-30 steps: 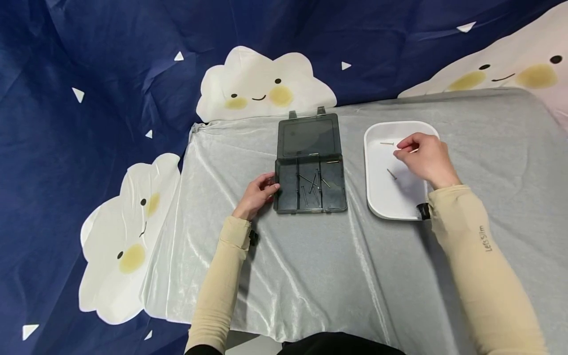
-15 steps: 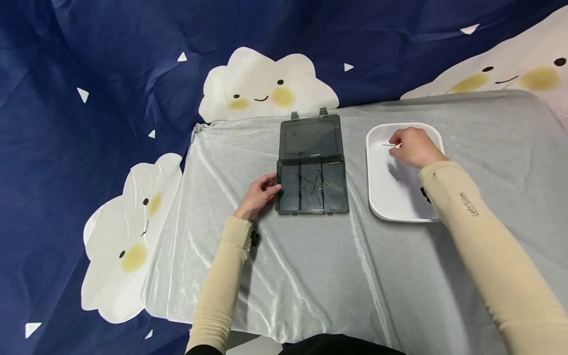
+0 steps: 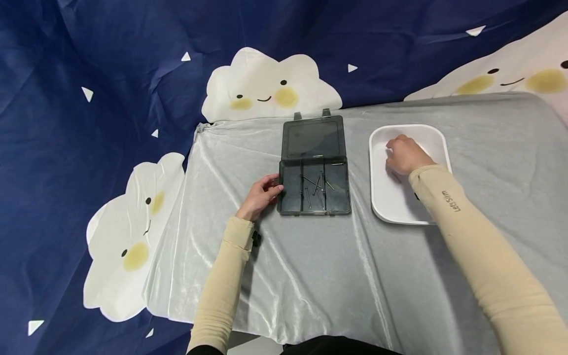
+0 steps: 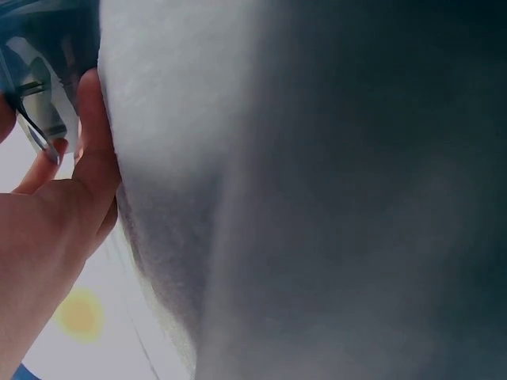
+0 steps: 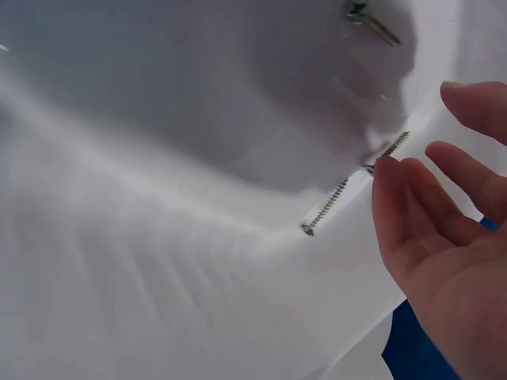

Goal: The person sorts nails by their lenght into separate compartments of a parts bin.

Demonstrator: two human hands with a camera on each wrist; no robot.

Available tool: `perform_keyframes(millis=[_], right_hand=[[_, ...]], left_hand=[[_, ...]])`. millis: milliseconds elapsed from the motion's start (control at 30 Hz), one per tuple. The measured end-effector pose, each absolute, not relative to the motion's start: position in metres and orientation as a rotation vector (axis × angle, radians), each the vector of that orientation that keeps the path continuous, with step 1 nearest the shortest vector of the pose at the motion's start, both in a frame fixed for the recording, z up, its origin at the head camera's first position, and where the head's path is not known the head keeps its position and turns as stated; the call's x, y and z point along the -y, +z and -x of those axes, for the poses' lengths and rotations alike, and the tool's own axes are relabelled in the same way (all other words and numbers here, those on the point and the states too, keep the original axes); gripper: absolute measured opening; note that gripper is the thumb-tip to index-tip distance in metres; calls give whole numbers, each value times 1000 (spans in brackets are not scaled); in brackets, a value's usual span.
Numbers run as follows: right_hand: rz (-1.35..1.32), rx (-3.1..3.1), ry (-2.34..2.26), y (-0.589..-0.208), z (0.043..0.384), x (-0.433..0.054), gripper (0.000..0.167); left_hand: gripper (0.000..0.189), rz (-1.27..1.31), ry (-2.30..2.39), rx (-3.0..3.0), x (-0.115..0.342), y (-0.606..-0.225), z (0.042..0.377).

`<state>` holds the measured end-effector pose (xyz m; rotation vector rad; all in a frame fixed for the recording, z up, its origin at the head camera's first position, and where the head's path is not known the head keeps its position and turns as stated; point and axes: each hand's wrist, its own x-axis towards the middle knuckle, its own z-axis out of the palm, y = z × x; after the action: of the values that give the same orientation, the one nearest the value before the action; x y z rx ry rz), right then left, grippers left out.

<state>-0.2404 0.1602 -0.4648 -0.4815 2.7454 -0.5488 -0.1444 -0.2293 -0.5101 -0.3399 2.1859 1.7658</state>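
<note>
My left hand point(image 3: 259, 195) grips the left edge of a smoky grey compartment box point(image 3: 290, 195), thumb over the rim and fingers outside; the left wrist view catches only a corner of it. Several long dark screws point(image 3: 307, 196) lie crossed in its middle section, with shorter screws point(image 3: 330, 185) in the right one. My right hand point(image 3: 405, 155) is down inside the white tray point(image 3: 373, 192). In the right wrist view its spread fingertips are right at the head of one screw point(image 5: 396, 144). Another screw point(image 5: 326, 207) lies beside it, and a third screw point(image 5: 376, 25) farther off.
The box's lid point(image 3: 314, 138) lies folded back toward the backdrop point(image 3: 155, 39), latches upward. Grey velvety cloth point(image 3: 310, 266) covers the table, with shallow folds. The tray's raised walls surround my right hand.
My right hand has moved left and lower in the tray, over the screw that lay near its far left side. My left hand and the box keep their places.
</note>
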Motion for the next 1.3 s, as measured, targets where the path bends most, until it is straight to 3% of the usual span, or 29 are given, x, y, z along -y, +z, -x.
perform_keyframes(millis=[300, 1300], right_hand=[[478, -2764, -486, -472, 242, -161, 50], [473, -2787, -559, -479, 239, -159, 17]], left_hand=[[47, 346, 1779, -2184, 229, -511, 145], [47, 346, 1782, -2164, 229, -510, 145]])
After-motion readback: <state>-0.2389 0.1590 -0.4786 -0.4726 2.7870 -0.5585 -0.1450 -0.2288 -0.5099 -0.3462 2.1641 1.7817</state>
